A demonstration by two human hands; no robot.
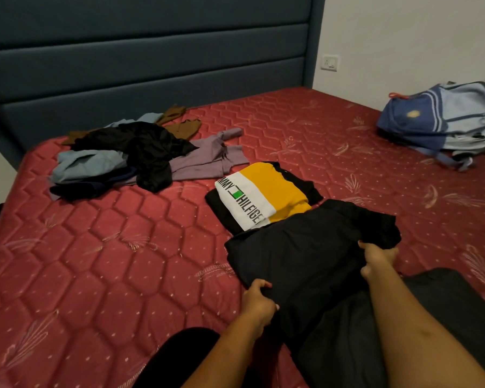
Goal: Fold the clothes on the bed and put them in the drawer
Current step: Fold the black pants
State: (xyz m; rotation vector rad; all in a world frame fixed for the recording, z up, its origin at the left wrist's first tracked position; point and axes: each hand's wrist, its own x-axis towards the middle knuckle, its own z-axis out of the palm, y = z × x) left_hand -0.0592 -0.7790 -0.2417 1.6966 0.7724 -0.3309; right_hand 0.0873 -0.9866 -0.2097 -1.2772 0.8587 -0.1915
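On the far left of the red quilted bed [95, 261], close to the blue headboard [151, 65], the pile of unfolded clothes [129, 155] lies in a loose heap of black, pale blue, brown and mauve pieces. Nearer to me, my left hand [258, 301] reaches forward from a bare forearm, its fingers curled over the near left corner of the black garment [305, 253] and pinching the cloth against my thumb. Just beyond that garment lies the folded yellow and white shirt [263, 197] on top of another folded black piece, its near edge tucked under the black garment's far edge. The black garment is spread flat in the middle of the bed, its near part running down over my lap. My right hand [375, 261] stretches farther out than the left, wrist bent, fingers closed on the garment's right edge with the cloth bunched over them. At the far right a blue backpack [445, 121] lies on the bed by the wall.
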